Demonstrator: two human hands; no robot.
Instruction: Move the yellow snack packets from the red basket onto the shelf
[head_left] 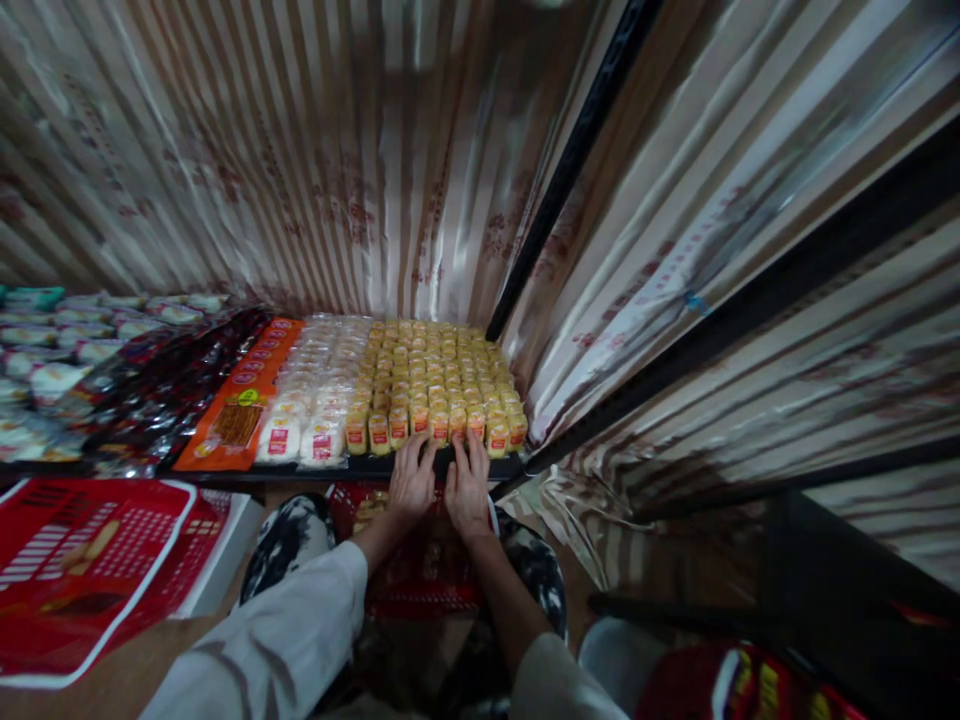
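Observation:
Rows of small yellow wrapped snack packs (435, 370) with red labels stand upright on a black shelf (367, 466). At the front row, my left hand (411, 482) reaches in with its fingers stretched out, the tips touching the lower part of the packs. Beside it, my right hand (467, 492) is also stretched forward, fingertips against the neighbouring front packs. The fingers of both hands look slightly apart. Below my hands, between my knees, sits a red container (420, 590) with some yellow packs (369, 508) inside.
Left along the shelf lie white wrapped packs (300, 400), an orange bag (232, 400), dark shiny packages (172, 390) and more white packs (67, 330). A red printed bag (82, 570) lies lower left. Black shelf posts (570, 170) and striped curtains (337, 150) stand behind.

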